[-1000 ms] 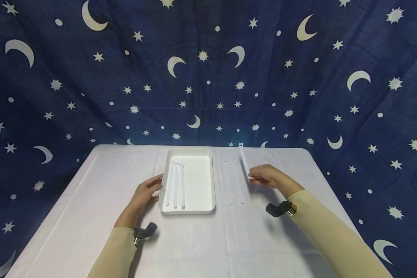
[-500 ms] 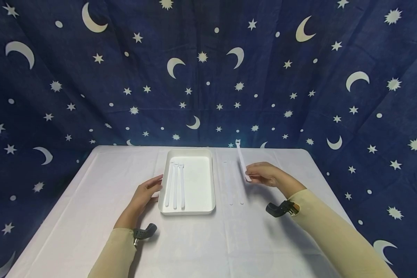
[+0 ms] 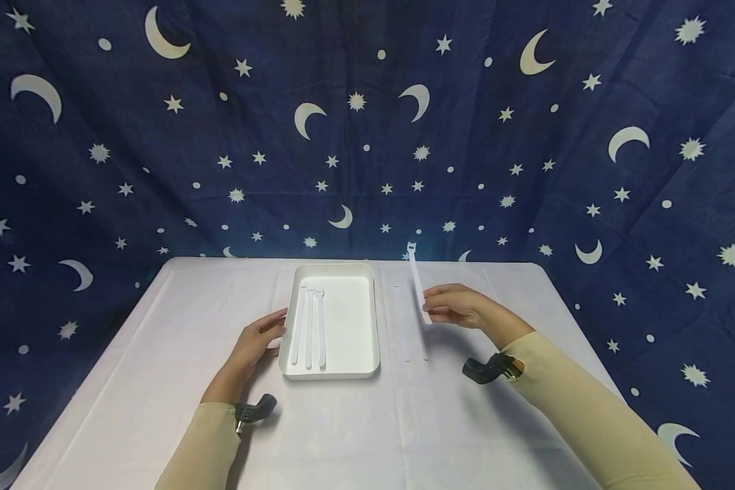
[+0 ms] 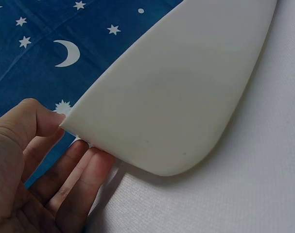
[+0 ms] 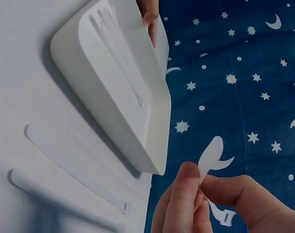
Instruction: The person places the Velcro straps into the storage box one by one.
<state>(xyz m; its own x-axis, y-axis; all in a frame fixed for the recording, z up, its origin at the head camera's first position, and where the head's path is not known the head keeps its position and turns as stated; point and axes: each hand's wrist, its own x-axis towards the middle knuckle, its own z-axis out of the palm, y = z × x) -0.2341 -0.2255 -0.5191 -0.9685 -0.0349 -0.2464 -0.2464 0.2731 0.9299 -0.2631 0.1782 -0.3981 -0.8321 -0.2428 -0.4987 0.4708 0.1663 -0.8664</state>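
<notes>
Since your right hand [image 3: 456, 306] is end-pinching the slim white strap [image 3: 416, 275] right of the white rectangular tray [image 3: 331, 374], left hand [image 3: 254, 344] fingers apart, you're risking it twisting.

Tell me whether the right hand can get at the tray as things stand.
Probably yes. Only flat strips lie on the table between the right hand and the tray, and the left hand is at its opposite side. The right hand holds a strip, though.

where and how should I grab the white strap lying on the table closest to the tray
I'd probably pinch the white strap across its narrow width at the rounded near end, from above and the near side: it lies flat, with the tray along its left and another strap along its right.
</notes>
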